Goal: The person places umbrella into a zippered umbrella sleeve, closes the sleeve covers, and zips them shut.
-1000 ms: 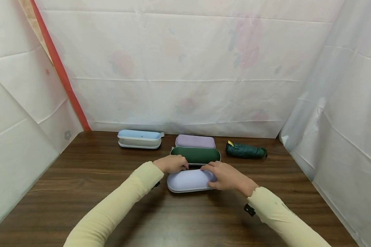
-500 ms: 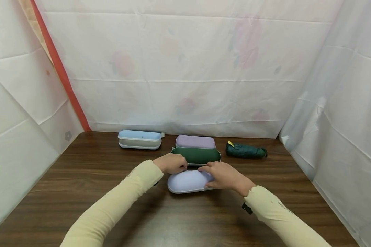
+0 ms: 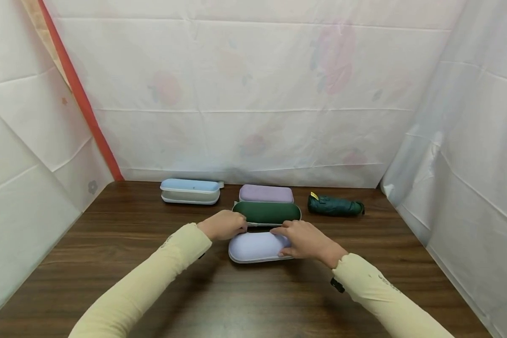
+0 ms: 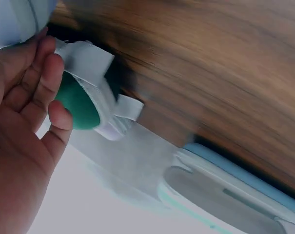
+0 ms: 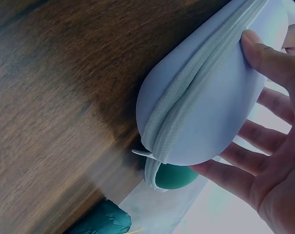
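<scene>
Hands apart, both at the lavender case (image 3: 255,248). Right hand (image 3: 306,239) grips the case's right end: thumb on the near side of the shell, fingers at the far side. Left hand (image 3: 225,225) at the rear left corner, fingers curled, in the gap before the green case (image 3: 270,213); fingertips hidden, so cannot tell whether they pinch a zip pull or only touch.

Lavender case lies flat on the table (image 3: 257,300), between the hands, long side toward the person. Lid down on its base along the front. Right wrist view: zip seam (image 5: 179,85) runs the near side, a dark slit between the tapes toward the right end. My reading: zip work partway, not finished. Lid lies in place; a stretch of seam is left to deal with. Rear edge hidden; cannot tell how much of it is fastened.

Beyond: green case just behind, lid down, no hand gripping it. Purple case (image 3: 266,193) directly behind that, also lid down. Blue case (image 3: 190,185) back left, well apart, lid raised, pale inside showing; neither hand on it. Dark green bundle (image 3: 335,206) back right, lying on its side. Pale curtain (image 3: 253,122) behind all.
</scene>
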A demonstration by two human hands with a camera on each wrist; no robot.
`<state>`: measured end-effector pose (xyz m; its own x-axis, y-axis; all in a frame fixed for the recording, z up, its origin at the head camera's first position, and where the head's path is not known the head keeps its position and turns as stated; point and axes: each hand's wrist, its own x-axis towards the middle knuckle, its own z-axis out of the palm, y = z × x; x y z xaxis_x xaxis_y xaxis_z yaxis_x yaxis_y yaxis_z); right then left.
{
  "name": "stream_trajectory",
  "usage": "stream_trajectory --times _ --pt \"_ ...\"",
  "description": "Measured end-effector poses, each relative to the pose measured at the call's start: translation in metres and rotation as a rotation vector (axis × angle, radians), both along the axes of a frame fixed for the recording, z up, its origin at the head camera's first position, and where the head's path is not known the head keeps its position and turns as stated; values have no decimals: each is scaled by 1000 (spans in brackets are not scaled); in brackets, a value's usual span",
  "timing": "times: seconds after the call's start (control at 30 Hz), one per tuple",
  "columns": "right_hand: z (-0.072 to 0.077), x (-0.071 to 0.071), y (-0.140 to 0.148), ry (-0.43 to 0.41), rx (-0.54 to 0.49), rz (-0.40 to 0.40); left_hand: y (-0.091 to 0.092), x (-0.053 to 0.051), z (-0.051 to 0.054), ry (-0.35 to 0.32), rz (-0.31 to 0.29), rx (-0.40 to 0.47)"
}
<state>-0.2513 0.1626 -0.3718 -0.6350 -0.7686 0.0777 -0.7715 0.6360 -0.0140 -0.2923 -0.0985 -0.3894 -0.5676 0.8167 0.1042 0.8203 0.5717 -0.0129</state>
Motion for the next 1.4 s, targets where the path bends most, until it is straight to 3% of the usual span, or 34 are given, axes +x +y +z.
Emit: stream_trajectory --times 0.5,0.97,1.4 --pt "-7 -4 1 38 -30 -29 -40 14 -12 15 -31 142" --pt "-6 0 -1 40 -44 -74 -48 35 -17 -15 24 197" --pt "-9 8 -2 71 -56 -139 -44 52 -23 17 25 239"
